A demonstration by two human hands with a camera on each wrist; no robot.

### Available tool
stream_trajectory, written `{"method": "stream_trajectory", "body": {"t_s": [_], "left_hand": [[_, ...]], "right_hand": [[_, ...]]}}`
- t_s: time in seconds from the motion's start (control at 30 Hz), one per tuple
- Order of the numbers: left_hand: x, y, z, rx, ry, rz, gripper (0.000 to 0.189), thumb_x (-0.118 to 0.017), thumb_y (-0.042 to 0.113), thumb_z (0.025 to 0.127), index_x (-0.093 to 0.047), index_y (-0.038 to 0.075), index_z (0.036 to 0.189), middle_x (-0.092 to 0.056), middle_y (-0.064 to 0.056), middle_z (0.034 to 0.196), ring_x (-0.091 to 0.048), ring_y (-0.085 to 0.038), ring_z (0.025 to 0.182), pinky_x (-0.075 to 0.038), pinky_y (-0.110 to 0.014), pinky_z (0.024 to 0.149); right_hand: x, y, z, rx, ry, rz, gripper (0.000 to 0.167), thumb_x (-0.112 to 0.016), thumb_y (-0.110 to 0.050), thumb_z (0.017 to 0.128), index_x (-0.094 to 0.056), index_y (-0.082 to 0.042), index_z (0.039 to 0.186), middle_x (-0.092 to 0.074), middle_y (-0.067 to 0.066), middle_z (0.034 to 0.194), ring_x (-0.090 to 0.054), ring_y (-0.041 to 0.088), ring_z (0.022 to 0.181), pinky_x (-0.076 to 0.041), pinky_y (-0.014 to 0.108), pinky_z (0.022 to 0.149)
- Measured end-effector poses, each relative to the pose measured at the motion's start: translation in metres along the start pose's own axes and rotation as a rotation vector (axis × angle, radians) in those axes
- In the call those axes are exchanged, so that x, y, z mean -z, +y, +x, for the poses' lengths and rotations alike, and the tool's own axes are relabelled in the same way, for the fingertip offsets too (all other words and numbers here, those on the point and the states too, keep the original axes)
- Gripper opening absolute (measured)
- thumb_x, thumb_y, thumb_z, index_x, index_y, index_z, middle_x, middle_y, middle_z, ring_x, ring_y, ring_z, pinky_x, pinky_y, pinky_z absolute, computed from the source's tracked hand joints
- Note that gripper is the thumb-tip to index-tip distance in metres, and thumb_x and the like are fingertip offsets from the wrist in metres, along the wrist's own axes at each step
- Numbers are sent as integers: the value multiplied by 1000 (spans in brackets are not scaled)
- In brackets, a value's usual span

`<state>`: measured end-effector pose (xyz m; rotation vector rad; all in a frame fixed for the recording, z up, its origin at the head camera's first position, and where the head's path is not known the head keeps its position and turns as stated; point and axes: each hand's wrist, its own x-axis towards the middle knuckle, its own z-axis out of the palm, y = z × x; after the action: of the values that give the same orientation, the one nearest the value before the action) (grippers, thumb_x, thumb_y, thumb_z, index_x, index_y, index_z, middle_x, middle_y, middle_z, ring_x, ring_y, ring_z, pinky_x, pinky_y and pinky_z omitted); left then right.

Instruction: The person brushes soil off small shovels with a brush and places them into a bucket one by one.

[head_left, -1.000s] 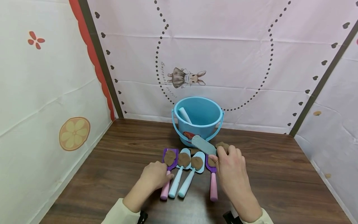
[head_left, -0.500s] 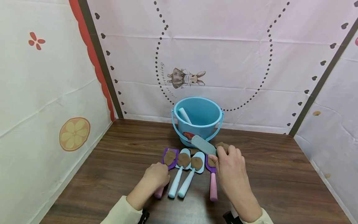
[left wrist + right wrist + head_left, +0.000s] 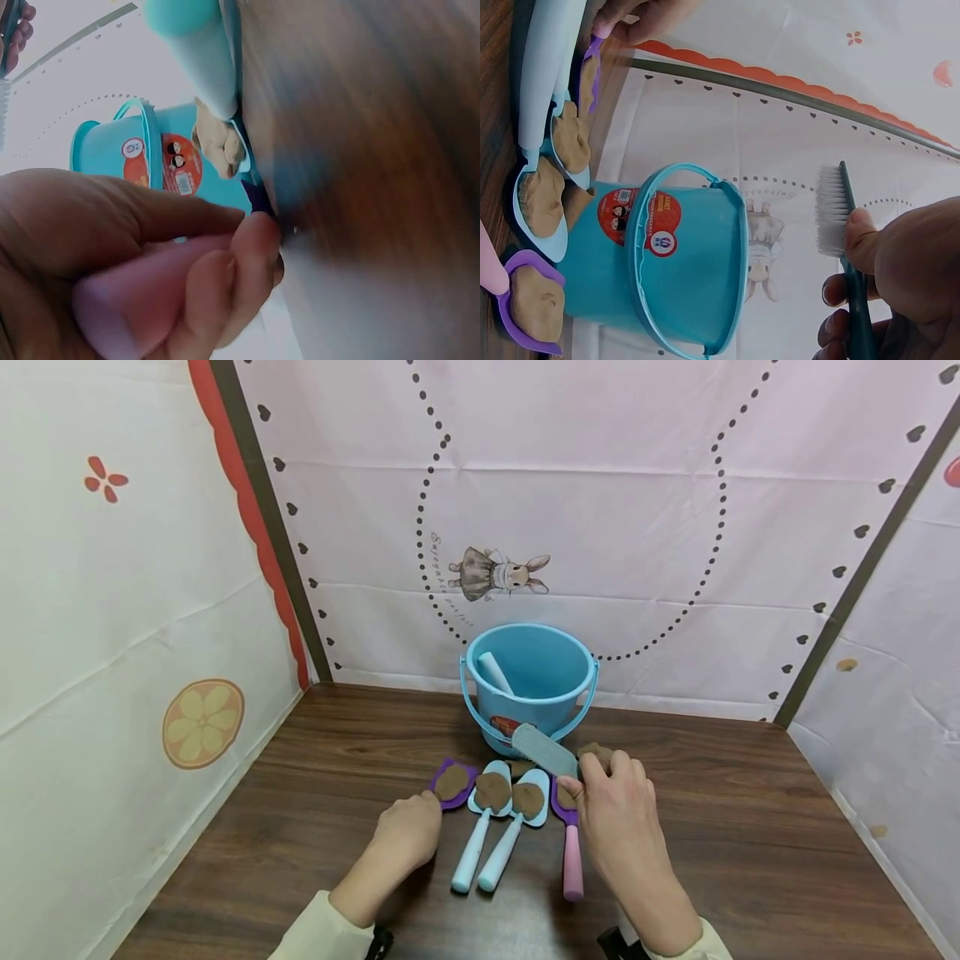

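The left hand (image 3: 408,833) grips the purple shovel (image 3: 469,782) by its pink handle (image 3: 142,292), and is the nearer hand to it. The blade, with sand (image 3: 451,783) on it, lies beyond the fist; the long axis slants away and rightward. With the left wrist view blurred, I cannot tell whether it touches the table (image 3: 337,760). Just right lie two blue shovels (image 3: 470,852), the bucket (image 3: 534,714) behind. The brush (image 3: 545,749) slants leftward from the right hand (image 3: 618,814), which holds it, well apart from the purple shovel.
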<state>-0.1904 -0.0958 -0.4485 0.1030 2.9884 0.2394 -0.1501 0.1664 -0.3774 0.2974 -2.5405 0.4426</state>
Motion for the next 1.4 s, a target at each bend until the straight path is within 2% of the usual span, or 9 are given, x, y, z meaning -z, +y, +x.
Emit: {"method": "stream_trajectory", "body": {"t_s": [0.2, 0.33, 0.5, 0.7, 0.77, 0.9, 1.1, 1.2, 1.4], "left_hand": [[6, -8, -4, 12, 51, 11, 7, -53, -1, 97, -57, -5, 102, -69, -25, 91, -70, -44, 84, -56, -55, 66], [18, -9, -11, -19, 133, 0, 15, -53, 11, 102, -57, -1, 96, -68, -21, 82, -69, -42, 74, -55, -52, 57], [35, -3, -21, -126, 274, 18, 27, -60, 26, 103, -60, 2, 91, -68, -16, 77, -69, -38, 69, -52, -48, 51], [46, 10, -25, -271, 430, 129, 29, -62, 35, 102, -57, 10, 87, -64, -6, 69, -65, -30, 57, -45, -40, 43], [46, 15, -23, -311, 523, 180, 29, -61, 37, 101, -57, 12, 87, -64, -3, 69, -63, -26, 55, -42, -36, 42], [44, 27, -19, -338, 699, 247, 25, -63, 38, 99, -61, 15, 89, -65, 1, 75, -61, -23, 63, -39, -36, 52], [35, 46, -8, -354, 901, 185, 24, -61, 38, 99, -65, 17, 88, -61, -3, 73, -53, -24, 66, -36, -41, 59], [30, 53, -5, -359, 965, 161, 29, -60, 41, 99, -66, 16, 86, -60, -4, 70, -53, -24, 64, -36, -39, 57], [25, 63, -5, -342, 1031, 150, 31, -80, 45, 82, -69, 16, 81, -60, -3, 68, -55, -24, 63, -38, -40, 56]], "right_hand": [[0, 0, 0, 2, 7, 2, 31, -70, -36, 93, -55, -10, 87, -37, 5, 75, -37, 22, 69, -30, 33, 61], [-1, 0, 1, 3, 26, 2, 30, -73, -35, 92, -56, -10, 87, -38, 6, 74, -38, 22, 69, -30, 33, 61], [0, 1, 1, 6, 43, 2, 30, -74, -33, 91, -56, -9, 87, -37, 6, 74, -37, 22, 68, -29, 33, 60], [0, -1, 0, 13, 50, 2, 30, -74, -32, 91, -55, -9, 86, -37, 6, 73, -37, 22, 67, -30, 33, 59], [-1, -1, 0, 9, 53, 4, 30, -74, -32, 91, -56, -8, 87, -37, 6, 73, -37, 22, 67, -30, 33, 59], [-3, -4, -2, -12, 43, 9, 29, -73, -32, 92, -57, -8, 91, -39, 6, 75, -38, 22, 68, -31, 33, 59], [-10, -9, -5, 3, 69, -23, 32, -71, -33, 93, -60, -4, 95, -47, 10, 79, -40, 24, 65, -35, 35, 56], [-13, -13, -7, 3, 75, -52, 33, -70, -35, 94, -59, -3, 94, -46, 11, 78, -39, 24, 64, -34, 35, 55], [-22, -22, -12, 17, 126, -136, 39, -72, -38, 90, -53, -3, 85, -40, 10, 71, -37, 23, 59, -30, 34, 51]]}}
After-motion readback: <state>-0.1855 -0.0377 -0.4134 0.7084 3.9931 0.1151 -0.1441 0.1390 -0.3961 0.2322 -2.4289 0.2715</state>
